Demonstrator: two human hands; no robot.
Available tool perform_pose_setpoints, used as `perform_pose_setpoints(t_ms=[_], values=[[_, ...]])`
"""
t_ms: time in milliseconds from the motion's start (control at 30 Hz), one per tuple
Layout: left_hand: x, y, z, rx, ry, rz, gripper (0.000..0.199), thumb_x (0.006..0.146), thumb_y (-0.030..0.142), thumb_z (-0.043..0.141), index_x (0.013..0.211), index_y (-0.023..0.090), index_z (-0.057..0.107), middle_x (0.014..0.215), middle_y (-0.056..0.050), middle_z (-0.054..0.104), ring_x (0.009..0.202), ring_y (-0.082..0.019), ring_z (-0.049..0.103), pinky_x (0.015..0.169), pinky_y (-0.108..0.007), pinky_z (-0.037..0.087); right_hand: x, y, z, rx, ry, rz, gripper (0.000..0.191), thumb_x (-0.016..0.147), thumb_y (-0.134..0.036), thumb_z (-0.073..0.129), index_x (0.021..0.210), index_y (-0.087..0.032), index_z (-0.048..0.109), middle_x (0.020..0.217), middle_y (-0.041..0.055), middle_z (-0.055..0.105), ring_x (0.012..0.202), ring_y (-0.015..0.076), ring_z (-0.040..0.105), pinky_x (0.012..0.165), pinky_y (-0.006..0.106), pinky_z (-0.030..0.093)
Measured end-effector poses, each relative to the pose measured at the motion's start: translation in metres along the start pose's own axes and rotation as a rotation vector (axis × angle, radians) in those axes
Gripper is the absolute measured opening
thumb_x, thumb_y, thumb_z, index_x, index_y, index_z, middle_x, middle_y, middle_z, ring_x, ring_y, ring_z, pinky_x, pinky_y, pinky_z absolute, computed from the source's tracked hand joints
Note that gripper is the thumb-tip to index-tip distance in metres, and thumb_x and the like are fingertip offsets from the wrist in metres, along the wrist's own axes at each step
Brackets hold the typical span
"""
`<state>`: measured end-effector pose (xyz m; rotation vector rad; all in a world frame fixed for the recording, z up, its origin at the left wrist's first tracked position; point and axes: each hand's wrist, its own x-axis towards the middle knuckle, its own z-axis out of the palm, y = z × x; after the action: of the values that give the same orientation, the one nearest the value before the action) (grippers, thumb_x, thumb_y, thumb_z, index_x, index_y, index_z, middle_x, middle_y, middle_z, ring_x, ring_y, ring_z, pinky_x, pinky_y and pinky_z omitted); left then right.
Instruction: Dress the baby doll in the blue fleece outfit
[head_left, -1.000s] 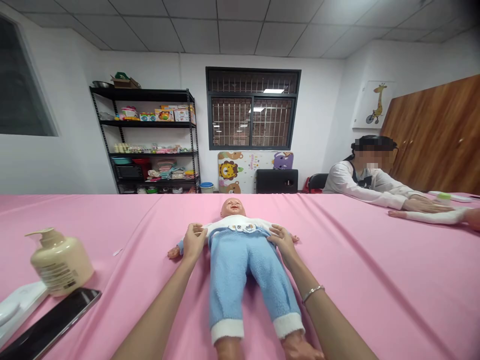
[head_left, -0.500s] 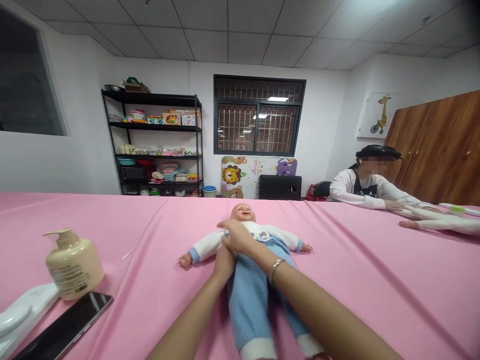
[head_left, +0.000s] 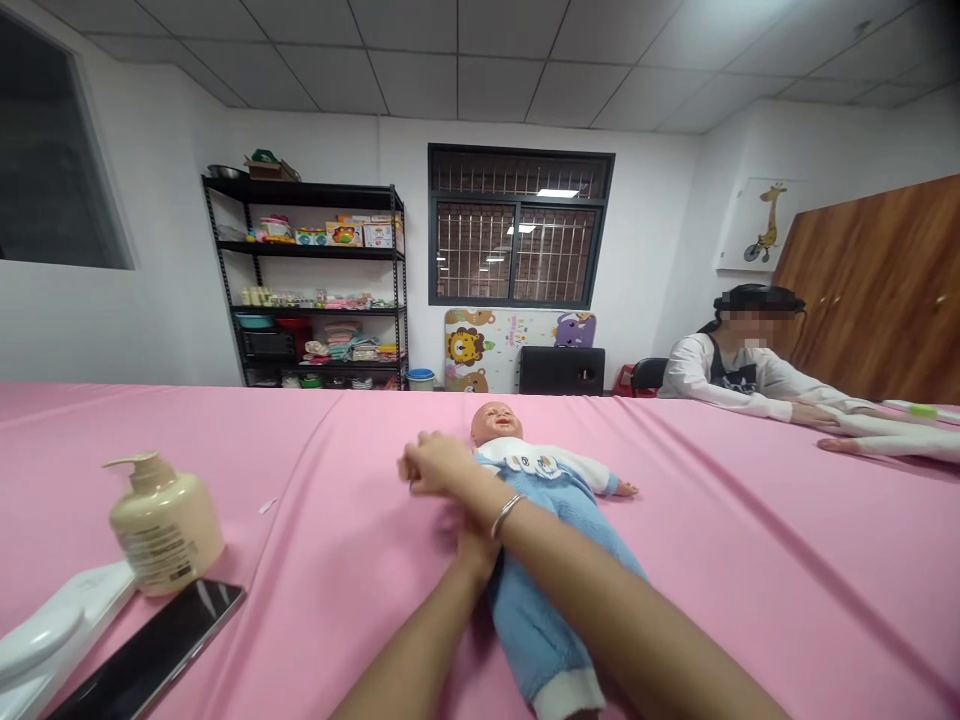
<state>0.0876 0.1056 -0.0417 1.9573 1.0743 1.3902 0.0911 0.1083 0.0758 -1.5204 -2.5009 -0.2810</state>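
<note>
A baby doll (head_left: 541, 463) in a white top and blue trousers lies on its back on the pink-covered table (head_left: 750, 570), head pointing away from me. My right hand (head_left: 429, 466), a bracelet on its wrist, reaches across the doll's chest and is closed around the doll's arm on the left side, lifting it off the cloth. My left hand (head_left: 471, 545) lies under my right forearm beside the doll's body. Its fingers are hidden. The doll's other arm rests out to the right.
A cream pump bottle (head_left: 165, 535), a dark phone (head_left: 161, 640) and a white plastic object (head_left: 52, 630) sit at the near left. Another person (head_left: 739, 370) sits at the far right, hands on another doll. A black shelf (head_left: 315, 280) stands by the back wall.
Both hands left the doll's waistband. My right hand crossed over to the doll's left-side arm and raised it; my left hand slid under my right forearm. The view swung slightly left.
</note>
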Motion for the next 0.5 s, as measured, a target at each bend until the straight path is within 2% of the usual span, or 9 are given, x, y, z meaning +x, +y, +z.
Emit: perform_pose_setpoints(t_ms=[100, 167, 200, 267, 333, 400, 433, 500], values=[[-0.001, 0.018, -0.002, 0.048, 0.066, 0.098, 0.033, 0.085, 0.014, 0.033, 0.117, 0.013, 0.042, 0.117, -0.019, 0.047, 0.120, -0.028, 0.037, 0.101, -0.046, 0.031, -0.010, 0.047, -0.024, 0.212, 0.256, 0.326, 0.030, 0.071, -0.024, 0.056, 0.100, -0.018, 0.051, 0.095, 0.0052, 0.057, 0.077, 0.0162, 0.053, 0.062, 0.024, 0.037], [0.001, 0.027, -0.005, 0.108, 0.166, 0.247, 0.034, 0.087, 0.014, 0.030, 0.119, 0.012, 0.040, 0.121, -0.019, 0.044, 0.124, -0.027, 0.033, 0.103, -0.047, 0.030, -0.023, 0.072, -0.029, 0.327, 0.321, 0.422, 0.028, 0.070, -0.017, 0.056, 0.097, -0.017, 0.052, 0.088, 0.0026, 0.059, 0.075, 0.0139, 0.053, 0.064, 0.023, 0.037], [0.004, 0.031, -0.007, 0.139, 0.222, 0.326, 0.034, 0.088, 0.015, 0.030, 0.120, 0.012, 0.039, 0.124, -0.018, 0.042, 0.126, -0.027, 0.030, 0.104, -0.048, 0.029, -0.030, 0.081, -0.029, 0.384, 0.322, 0.414, 0.024, 0.070, -0.016, 0.057, 0.093, -0.017, 0.054, 0.084, 0.0016, 0.059, 0.075, 0.0131, 0.053, 0.065, 0.022, 0.037], [0.008, 0.033, -0.013, 0.183, 0.292, 0.423, 0.033, 0.088, 0.018, 0.034, 0.120, 0.013, 0.039, 0.125, -0.017, 0.040, 0.124, -0.028, 0.031, 0.103, -0.049, 0.030, -0.042, 0.090, -0.026, 0.524, 0.245, 0.306, 0.008, 0.075, -0.022, 0.056, 0.080, -0.016, 0.057, 0.075, 0.0005, 0.059, 0.072, 0.0119, 0.053, 0.065, 0.021, 0.038], [0.013, 0.031, -0.021, 0.236, 0.292, 0.397, 0.031, 0.086, 0.019, 0.040, 0.116, 0.012, 0.042, 0.116, -0.017, 0.046, 0.115, -0.030, 0.040, 0.097, -0.051, 0.034, -0.052, 0.089, -0.023, 0.706, 0.082, 0.171, 0.030, 0.084, -0.038, 0.046, 0.067, -0.016, 0.055, 0.063, 0.0003, 0.056, 0.062, 0.0112, 0.052, 0.061, 0.022, 0.039], [0.017, 0.028, -0.030, 0.302, 0.229, 0.305, 0.026, 0.082, 0.019, 0.044, 0.108, 0.012, 0.047, 0.103, -0.015, 0.051, 0.102, -0.030, 0.047, 0.089, -0.050, 0.039, -0.058, 0.085, -0.022, 0.868, -0.071, 0.088, 0.051, 0.087, -0.052, 0.032, 0.059, -0.016, 0.052, 0.052, 0.0004, 0.053, 0.052, 0.0108, 0.050, 0.057, 0.023, 0.040], [0.019, 0.027, -0.034, 0.326, 0.186, 0.257, 0.024, 0.081, 0.018, 0.046, 0.104, 0.012, 0.049, 0.098, -0.014, 0.053, 0.097, -0.030, 0.049, 0.086, -0.049, 0.041, -0.059, 0.083, -0.022, 0.921, -0.108, 0.075, 0.054, 0.086, -0.058, 0.032, 0.057, -0.016, 0.052, 0.049, 0.0004, 0.052, 0.049, 0.0107, 0.050, 0.055, 0.023, 0.040], [0.023, 0.029, -0.041, 0.325, 0.101, 0.181, 0.021, 0.078, 0.015, 0.048, 0.098, 0.012, 0.052, 0.093, -0.013, 0.055, 0.094, -0.029, 0.051, 0.083, -0.044, 0.042, -0.058, 0.081, -0.022, 0.968, -0.086, 0.102, 0.052, 0.079, -0.062, 0.044, 0.056, -0.016, 0.052, 0.048, 0.0003, 0.053, 0.046, 0.0107, 0.050, 0.051, 0.022, 0.040]])
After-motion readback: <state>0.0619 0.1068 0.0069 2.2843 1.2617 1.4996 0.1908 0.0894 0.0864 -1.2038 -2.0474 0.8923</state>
